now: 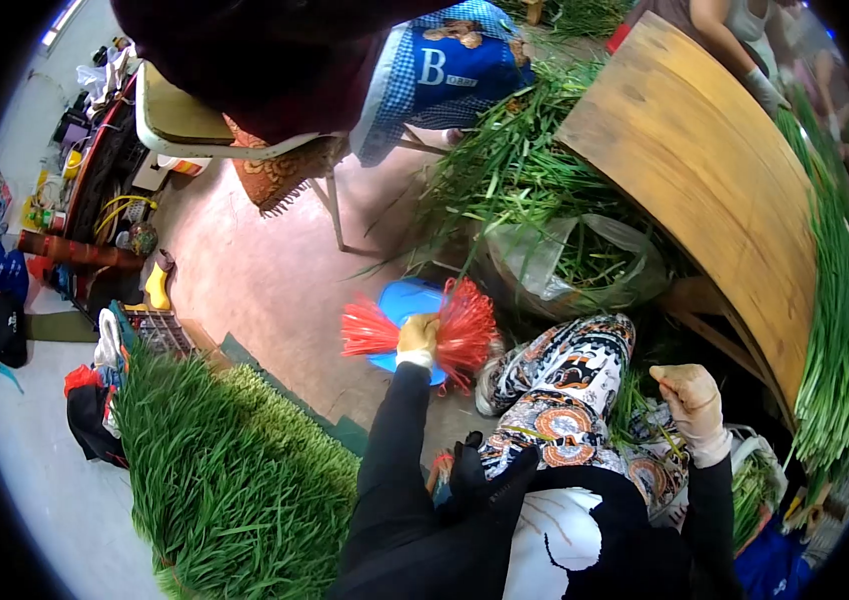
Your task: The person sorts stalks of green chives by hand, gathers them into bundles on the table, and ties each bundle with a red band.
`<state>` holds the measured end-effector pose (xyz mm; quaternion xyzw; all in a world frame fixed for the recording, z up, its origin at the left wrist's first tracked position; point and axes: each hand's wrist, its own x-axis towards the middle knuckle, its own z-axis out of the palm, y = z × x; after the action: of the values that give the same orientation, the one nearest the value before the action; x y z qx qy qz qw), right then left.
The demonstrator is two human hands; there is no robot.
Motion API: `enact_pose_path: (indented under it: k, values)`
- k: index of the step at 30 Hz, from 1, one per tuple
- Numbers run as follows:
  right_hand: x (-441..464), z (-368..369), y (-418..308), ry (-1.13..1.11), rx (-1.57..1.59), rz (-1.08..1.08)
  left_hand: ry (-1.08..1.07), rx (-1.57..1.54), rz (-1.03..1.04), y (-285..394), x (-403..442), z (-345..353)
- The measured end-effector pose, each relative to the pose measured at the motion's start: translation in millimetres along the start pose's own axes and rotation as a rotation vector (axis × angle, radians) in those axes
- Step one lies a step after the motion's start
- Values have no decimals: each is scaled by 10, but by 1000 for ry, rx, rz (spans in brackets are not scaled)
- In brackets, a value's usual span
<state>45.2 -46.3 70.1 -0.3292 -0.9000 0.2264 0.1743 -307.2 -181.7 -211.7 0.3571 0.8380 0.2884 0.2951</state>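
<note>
A bundle of red plastic strands [467,325] is gripped at its middle by the gloved left hand [420,335], the fingers closed around it and the loose ends fanned out to both sides. The bundle is held over a blue plastic item [410,298], by which its lower edges are partly framed; whether the two are touching cannot be told. The gloved right hand [692,400] is held apart, curled, beside the patterned trousers [565,390]; whether anything is clasped in it cannot be told.

Long chive-like greens [245,490] are heaped at the lower left, with their pale cut ends turned toward the bundle. Beyond the knee, more loose leaves are contained in a clear plastic bag [520,260]. Long green stalks [840,340] are laid along the far edge of a wooden tabletop [705,180], where a co-worker's gloved hand [765,92] is seen.
</note>
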Motion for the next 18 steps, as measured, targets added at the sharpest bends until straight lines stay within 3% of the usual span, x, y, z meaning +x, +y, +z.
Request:
enact_pose_path:
  k: [2, 3, 8, 10, 14, 16, 18]
  values:
    - [120, 98, -16, -16, 37, -36, 74, -183, -104, -21, -141, -100]
    - [202, 154, -49, -50, 69, -76, 102, -308, -59, -337, -137, 37]
    - [604, 476, -207, -285, 210, -247, 71, -523, -104, -266, -363, -179]
    - [832, 633, -397, -347, 247, -250, 96, -369, 106, -245, -398, -237]
    - [1194, 1249, -510, -453, 465, 81, 76, -428, 185, -205, -429, -296]
    - [1453, 1561, -595, -493, 287, -50, 75, -475, 196, -304, -414, -215]
    - [1599, 1995, -589, -522, 135, -218, 152, -392, 339, -328, -372, -125]
